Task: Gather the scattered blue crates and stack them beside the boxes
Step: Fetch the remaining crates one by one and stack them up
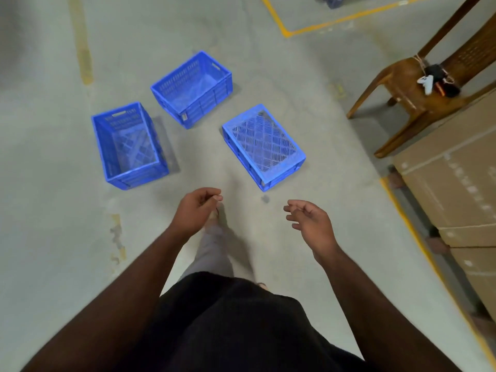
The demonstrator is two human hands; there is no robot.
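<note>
Three blue plastic crates lie apart on the grey floor. The left crate (128,145) stands upright with its mouth up. Behind it, the middle crate (192,88) is upright too. The right crate (263,146) is turned upside down, lattice bottom facing up. My left hand (197,209) hovers in front of the crates with curled fingers, holding nothing. My right hand (311,221) is held just short of the upside-down crate, fingers apart and empty. Stacked cardboard boxes (456,183) stand at the right edge.
A brown plastic chair (408,84) with a small black and white bundle tied on its seat stands behind the boxes. Yellow floor lines (402,208) run along the boxes and across the far floor. My leg and foot show below my hands.
</note>
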